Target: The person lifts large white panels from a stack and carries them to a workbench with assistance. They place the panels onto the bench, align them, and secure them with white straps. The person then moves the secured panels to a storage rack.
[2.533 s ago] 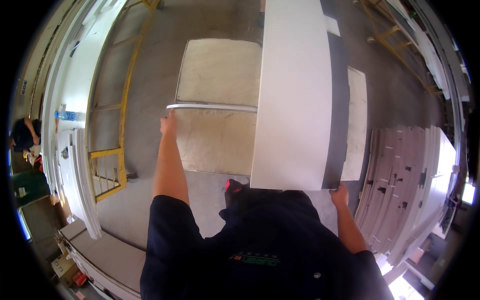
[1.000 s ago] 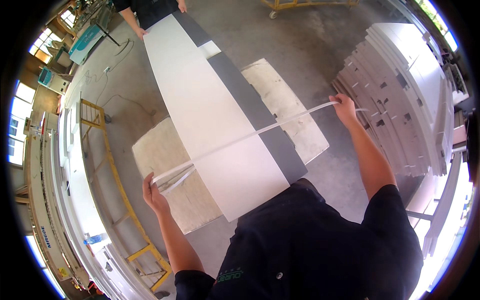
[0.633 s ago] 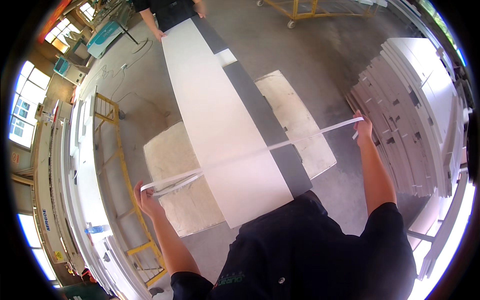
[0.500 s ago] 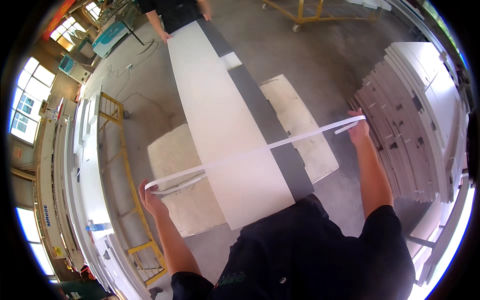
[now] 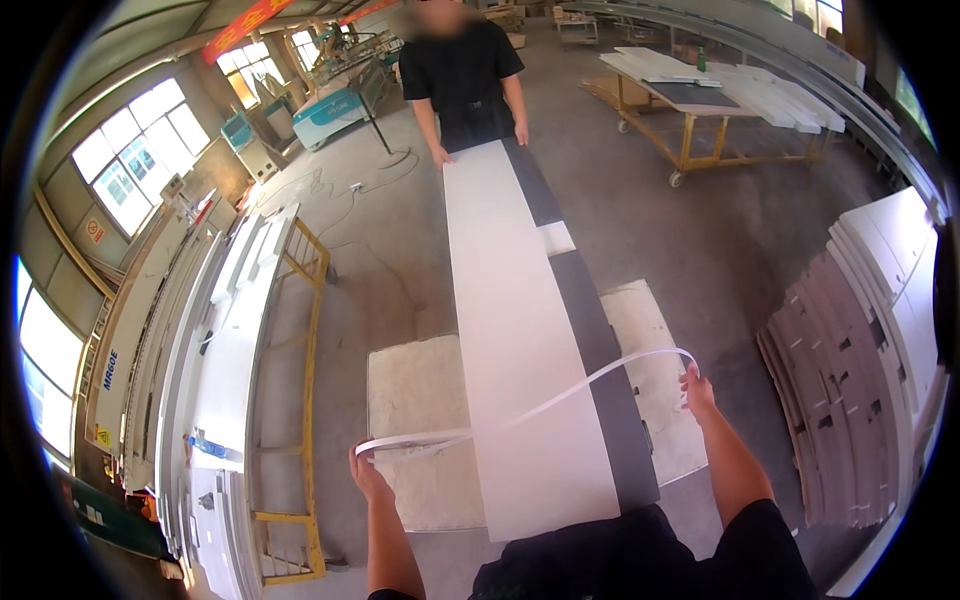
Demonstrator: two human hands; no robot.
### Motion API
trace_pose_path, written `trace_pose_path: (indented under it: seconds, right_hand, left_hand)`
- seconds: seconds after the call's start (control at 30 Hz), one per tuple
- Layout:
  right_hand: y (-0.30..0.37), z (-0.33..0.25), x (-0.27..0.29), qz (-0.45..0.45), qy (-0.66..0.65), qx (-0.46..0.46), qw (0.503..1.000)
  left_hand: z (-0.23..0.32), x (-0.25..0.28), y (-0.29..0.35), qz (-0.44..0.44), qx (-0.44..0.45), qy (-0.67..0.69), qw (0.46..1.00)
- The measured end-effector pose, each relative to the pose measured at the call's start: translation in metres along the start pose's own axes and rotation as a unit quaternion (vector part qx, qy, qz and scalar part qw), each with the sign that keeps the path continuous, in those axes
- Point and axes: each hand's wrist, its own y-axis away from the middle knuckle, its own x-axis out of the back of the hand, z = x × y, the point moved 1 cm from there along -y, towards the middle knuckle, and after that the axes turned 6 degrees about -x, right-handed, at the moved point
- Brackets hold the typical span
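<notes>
The left hand (image 5: 371, 482) pinches a white strip (image 5: 420, 438) between its fingers (image 5: 357, 456); the right hand (image 5: 699, 390) pinches the strip near its other bend; between them it bows slackly over a long white panel (image 5: 525, 330) edged by a grey band (image 5: 588, 310); a co-worker (image 5: 465, 85) has a hand at the far corner; stacked boards (image 5: 840, 390) stand off right.

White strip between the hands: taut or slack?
Slack: the white strip bows in a curve between the left hand and the right hand, not straight.
</notes>
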Motion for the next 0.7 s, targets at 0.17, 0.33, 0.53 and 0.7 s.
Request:
trace_pose_path:
  seconds: [0.17, 0.33, 0.53, 0.7]
  right_hand:
    - [-0.011, 0.009, -0.019, -0.098, -0.175, -0.063, 0.978]
    - [-0.015, 0.012, -0.062, -0.094, -0.153, -0.007, 0.984]
    - [-0.025, 0.01, -0.093, -0.057, -0.097, 0.032, 0.993]
    - [-0.029, 0.01, -0.083, 0.033, 0.115, 0.175, 0.977]
  left_hand:
    - [-0.025, 0.017, -0.005, -0.022, 0.01, 0.02, 1.0]
    - [-0.005, -0.002, -0.009, -0.013, 0.013, 0.02, 1.0]
    - [0.024, -0.014, -0.017, -0.032, 0.02, -0.026, 0.999]
    - [0.045, -0.02, 0.004, -0.016, 0.058, -0.138, 0.989]
